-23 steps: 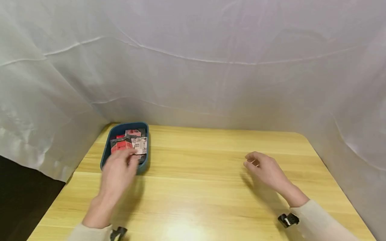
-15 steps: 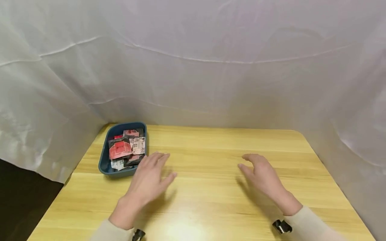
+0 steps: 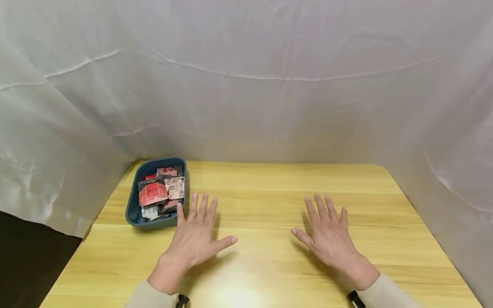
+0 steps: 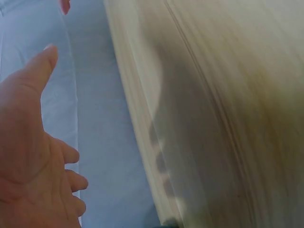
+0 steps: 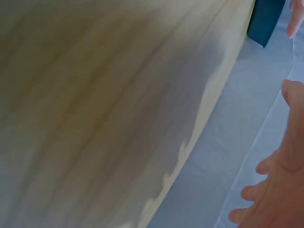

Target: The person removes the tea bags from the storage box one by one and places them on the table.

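Note:
My left hand (image 3: 194,239) is spread flat, palm down, over the table just right of a blue bin (image 3: 131,216). Its little finger overlaps the bin's near right corner in the head view. Inside the bin lie several small flat packets, among them a red and black packet (image 3: 152,192) and a pale pink printed packet (image 3: 176,187). My right hand (image 3: 329,239) is spread in the same way on the right side, and both hands hold nothing. In the left wrist view the left hand (image 4: 28,156) casts a shadow on the wood.
The light wooden table (image 3: 262,188) has rounded far corners. A white cloth curtain (image 3: 246,107) hangs along its back and both sides. A dark gap (image 3: 34,256) shows beyond the left edge.
My left hand has moved from over the packets to the right of the bin, and its fingers have spread. My right hand has uncurled and spread its fingers.

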`<state>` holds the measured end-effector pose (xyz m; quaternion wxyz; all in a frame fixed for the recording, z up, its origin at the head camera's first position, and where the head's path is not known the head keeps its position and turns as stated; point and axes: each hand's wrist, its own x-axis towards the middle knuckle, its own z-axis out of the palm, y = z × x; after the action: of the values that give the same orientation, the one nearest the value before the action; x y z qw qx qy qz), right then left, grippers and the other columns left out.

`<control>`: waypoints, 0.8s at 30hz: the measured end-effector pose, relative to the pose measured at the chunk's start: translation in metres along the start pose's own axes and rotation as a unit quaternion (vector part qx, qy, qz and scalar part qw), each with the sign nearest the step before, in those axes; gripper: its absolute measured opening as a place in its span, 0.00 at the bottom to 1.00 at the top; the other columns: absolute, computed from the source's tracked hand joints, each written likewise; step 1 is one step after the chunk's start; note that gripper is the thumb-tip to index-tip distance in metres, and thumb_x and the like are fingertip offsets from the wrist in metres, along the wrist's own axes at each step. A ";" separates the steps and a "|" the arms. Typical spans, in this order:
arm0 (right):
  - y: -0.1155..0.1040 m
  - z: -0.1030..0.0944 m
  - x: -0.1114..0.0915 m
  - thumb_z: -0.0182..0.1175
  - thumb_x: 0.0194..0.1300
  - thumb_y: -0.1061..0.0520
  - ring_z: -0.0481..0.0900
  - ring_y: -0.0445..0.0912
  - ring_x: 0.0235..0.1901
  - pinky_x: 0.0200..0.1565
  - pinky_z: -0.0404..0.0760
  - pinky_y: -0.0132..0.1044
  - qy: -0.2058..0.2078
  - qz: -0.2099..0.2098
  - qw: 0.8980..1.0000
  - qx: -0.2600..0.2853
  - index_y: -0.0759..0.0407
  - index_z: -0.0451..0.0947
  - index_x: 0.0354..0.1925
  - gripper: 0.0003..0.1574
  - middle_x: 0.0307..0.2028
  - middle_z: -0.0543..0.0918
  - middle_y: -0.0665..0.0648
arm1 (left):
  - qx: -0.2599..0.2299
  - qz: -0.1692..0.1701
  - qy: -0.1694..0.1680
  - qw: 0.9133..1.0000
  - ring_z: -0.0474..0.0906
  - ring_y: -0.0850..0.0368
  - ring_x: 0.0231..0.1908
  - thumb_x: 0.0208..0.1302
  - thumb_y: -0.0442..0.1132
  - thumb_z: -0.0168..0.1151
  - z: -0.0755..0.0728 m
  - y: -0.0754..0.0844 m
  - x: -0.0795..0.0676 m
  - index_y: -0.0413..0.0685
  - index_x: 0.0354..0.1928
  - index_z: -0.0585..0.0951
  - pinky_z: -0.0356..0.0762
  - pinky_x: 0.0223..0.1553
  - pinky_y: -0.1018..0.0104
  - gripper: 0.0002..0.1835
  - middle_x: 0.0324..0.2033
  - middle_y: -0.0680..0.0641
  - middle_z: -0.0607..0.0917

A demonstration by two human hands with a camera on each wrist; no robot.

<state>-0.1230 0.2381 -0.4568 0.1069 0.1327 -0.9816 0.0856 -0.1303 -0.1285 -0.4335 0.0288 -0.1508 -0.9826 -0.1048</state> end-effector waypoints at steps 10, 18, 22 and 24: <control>-0.005 0.003 0.004 0.55 0.72 0.23 0.54 0.74 0.78 0.66 0.50 0.88 0.001 -0.011 1.000 -0.008 0.62 0.53 0.83 0.62 0.80 0.58 0.72 | -0.006 -0.005 0.007 1.000 0.31 0.37 0.84 0.58 0.84 0.57 0.001 -0.002 0.001 0.47 0.84 0.56 0.34 0.76 0.20 0.64 0.84 0.38 0.49; -0.005 0.003 0.005 0.54 0.72 0.22 0.50 0.75 0.79 0.66 0.47 0.88 -0.006 -0.004 1.000 -0.004 0.60 0.52 0.84 0.62 0.81 0.55 0.72 | -0.007 0.003 0.010 1.000 0.32 0.36 0.83 0.58 0.83 0.57 0.005 -0.003 0.003 0.48 0.84 0.56 0.33 0.76 0.21 0.64 0.83 0.37 0.51; -0.006 0.003 0.005 0.54 0.72 0.22 0.48 0.75 0.80 0.67 0.45 0.88 -0.012 0.002 1.000 0.001 0.59 0.51 0.84 0.63 0.82 0.54 0.72 | -0.003 0.004 0.009 1.000 0.33 0.35 0.83 0.58 0.83 0.57 0.006 -0.004 0.002 0.49 0.84 0.56 0.35 0.75 0.20 0.63 0.83 0.36 0.51; -0.006 0.004 0.005 0.54 0.72 0.21 0.48 0.75 0.80 0.67 0.45 0.88 -0.013 0.002 1.000 0.001 0.59 0.51 0.84 0.63 0.82 0.54 0.72 | -0.002 0.003 0.006 1.000 0.32 0.35 0.83 0.58 0.83 0.57 0.006 -0.005 0.002 0.49 0.84 0.56 0.35 0.75 0.20 0.63 0.83 0.37 0.50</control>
<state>-0.1270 0.2307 -0.4583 0.0937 0.1320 -0.9831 0.0855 -0.1336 -0.1309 -0.4402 0.0350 -0.1534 -0.9817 -0.1074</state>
